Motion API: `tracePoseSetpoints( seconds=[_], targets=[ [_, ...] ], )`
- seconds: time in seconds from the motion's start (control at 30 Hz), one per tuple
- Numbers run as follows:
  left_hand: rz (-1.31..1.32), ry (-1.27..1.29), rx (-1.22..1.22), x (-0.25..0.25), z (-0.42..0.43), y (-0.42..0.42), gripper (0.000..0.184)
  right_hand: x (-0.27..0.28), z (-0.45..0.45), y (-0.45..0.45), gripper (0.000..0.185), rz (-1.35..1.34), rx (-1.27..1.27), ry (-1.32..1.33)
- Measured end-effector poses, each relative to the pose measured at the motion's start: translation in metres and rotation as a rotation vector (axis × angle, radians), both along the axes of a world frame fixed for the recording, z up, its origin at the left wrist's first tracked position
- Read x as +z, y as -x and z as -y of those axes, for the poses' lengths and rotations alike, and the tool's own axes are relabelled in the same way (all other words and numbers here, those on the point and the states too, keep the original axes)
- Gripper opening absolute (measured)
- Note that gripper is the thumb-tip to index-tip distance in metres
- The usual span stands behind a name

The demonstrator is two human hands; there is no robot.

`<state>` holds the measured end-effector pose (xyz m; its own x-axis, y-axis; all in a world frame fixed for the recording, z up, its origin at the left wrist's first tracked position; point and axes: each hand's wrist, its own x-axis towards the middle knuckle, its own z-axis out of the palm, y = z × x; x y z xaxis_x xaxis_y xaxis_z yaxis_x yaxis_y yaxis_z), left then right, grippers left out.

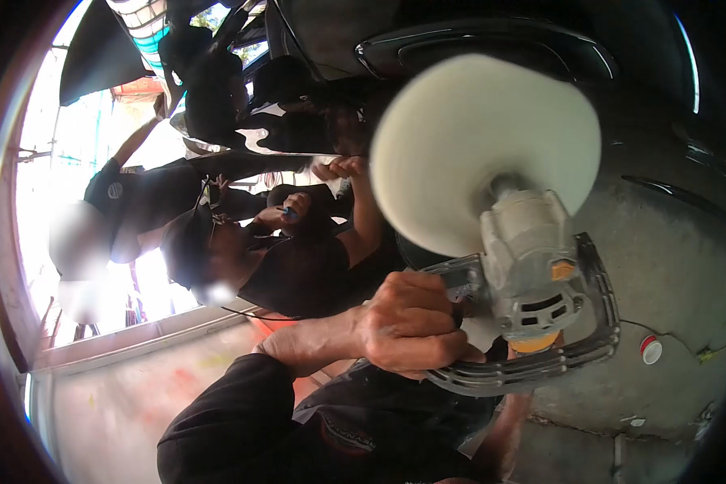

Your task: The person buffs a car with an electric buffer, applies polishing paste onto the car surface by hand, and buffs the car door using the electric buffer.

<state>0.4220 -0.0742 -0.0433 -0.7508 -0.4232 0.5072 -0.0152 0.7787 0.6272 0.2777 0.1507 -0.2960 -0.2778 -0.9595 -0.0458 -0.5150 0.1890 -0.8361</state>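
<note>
My left hand [411,327] is closed in a fist around the black loop handle of a polisher [528,258]. The tool has a grey metal head and a round, pale pad [484,153] whose surface looks smeared, as if spinning. Its pad faces toward a glossy black car panel [508,32] at the top of the view. From below, my right forearm [512,431] reaches up behind the polisher. The loop handle and tool body cover most of my right hand, so its fingers cannot be made out.
The view is tilted sideways. Several people in dark clothes stand close together at the left; one person [298,266] has a small blue item [289,212] in a hand. On the grey floor [653,266] lie a red-and-white cup [651,349] and a thin cord.
</note>
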Motion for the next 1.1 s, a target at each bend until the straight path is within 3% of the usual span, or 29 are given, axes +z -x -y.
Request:
tracePoseSetpoints(
  seconds=[0.27,0.5,0.6,0.87,1.1],
  targets=[
    [0.056,0.03,0.071,0.009,-0.008,-0.06,0.024,0.023,-0.012,-0.026,0.078,0.01,0.033,-0.081],
    [0.131,-0.059,0.126,0.015,-0.002,-0.078,0.023,0.055,0.036,-0.027,0.076,0.211,0.05,-0.047],
    [0.095,-0.112,0.141,0.009,-0.004,-0.081,0.023,0.06,0.036,-0.022,0.075,0.154,0.024,-0.02],
    [0.072,-0.27,0.074,0.006,0.004,-0.065,0.028,0.088,-0.016,0.003,0.083,0.032,-0.039,-0.287],
    [-0.013,-0.296,0.045,0.013,0.016,-0.042,0.034,0.133,-0.017,0.02,0.09,-0.123,-0.112,-0.219]
  ],
)
